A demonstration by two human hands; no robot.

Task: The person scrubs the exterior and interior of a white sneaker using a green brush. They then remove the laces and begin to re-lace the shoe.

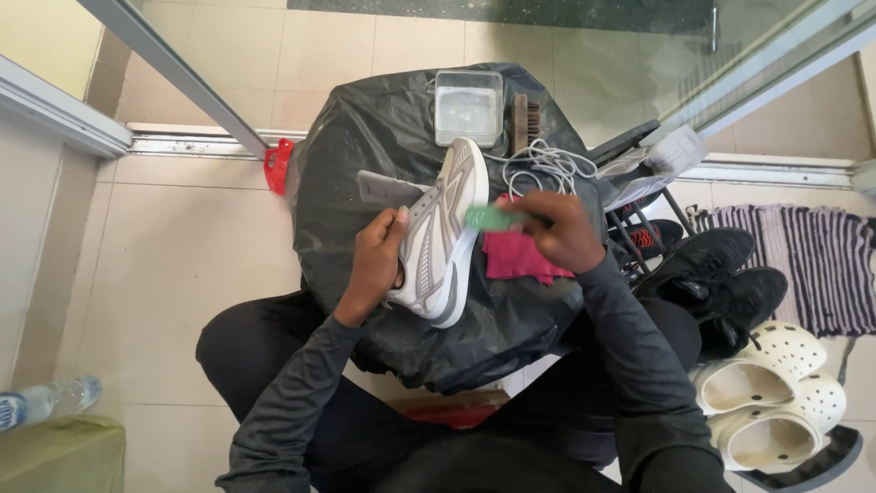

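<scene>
Grey-and-white sneaker (444, 233) is lying mid-counter on black plastic sheeting (365, 146), gripped by left hand (376, 260); right hand (558, 228) is pinching green brush (491, 217) against its sole edge. Scrubbing step; steady pressure is needed.

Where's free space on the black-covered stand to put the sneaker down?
Bare black cover left of the clear tub, above the left hand. Right side is crowded: brush, laces, pink cloth, right hand.

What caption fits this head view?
Left hand grips a white sneaker; right hand presses a green brush against it.
</scene>
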